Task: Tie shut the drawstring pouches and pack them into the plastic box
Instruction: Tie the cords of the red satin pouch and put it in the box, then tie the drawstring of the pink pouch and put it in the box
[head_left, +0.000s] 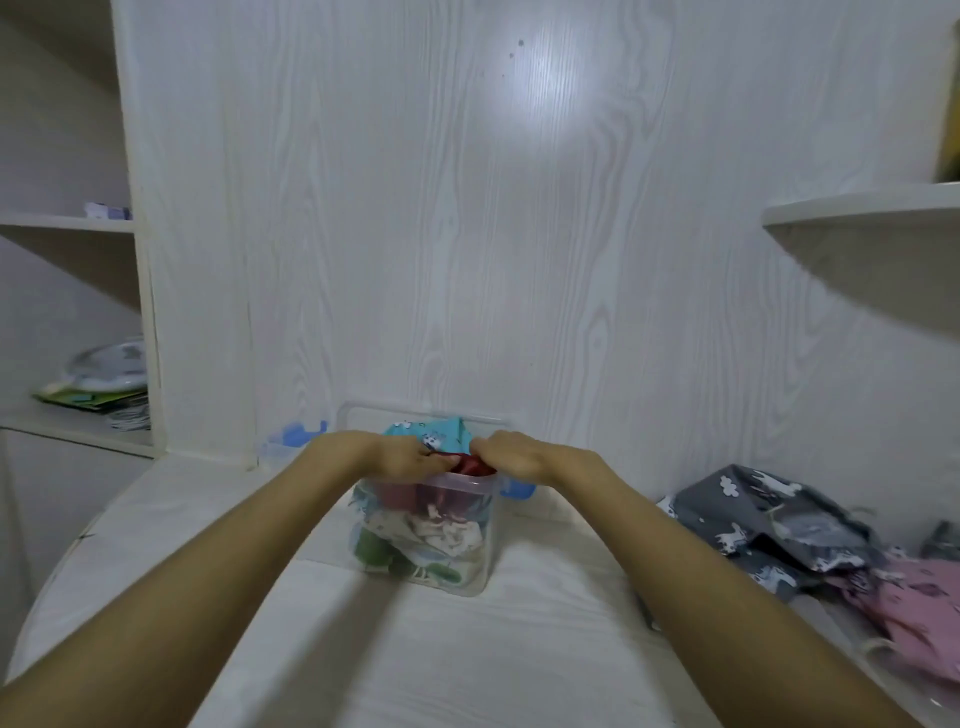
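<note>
Head view: box (480, 540) is set mid-worktop (467, 649), near the wall.
Hands: left (402, 460) and right (511, 457) are curled on a red pouch (475, 464) at the rim.
Right edge: loose pouches (769, 525) are piled.

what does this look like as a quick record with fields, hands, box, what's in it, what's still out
left hand: grips red pouch at box top
right hand: grips same red pouch
plastic box: clear, open, on the table
in box: teal pouch at back, more fabric below
still out: gray pouch and pink pouch, right of box
blue lid clip: at box's right side
</note>
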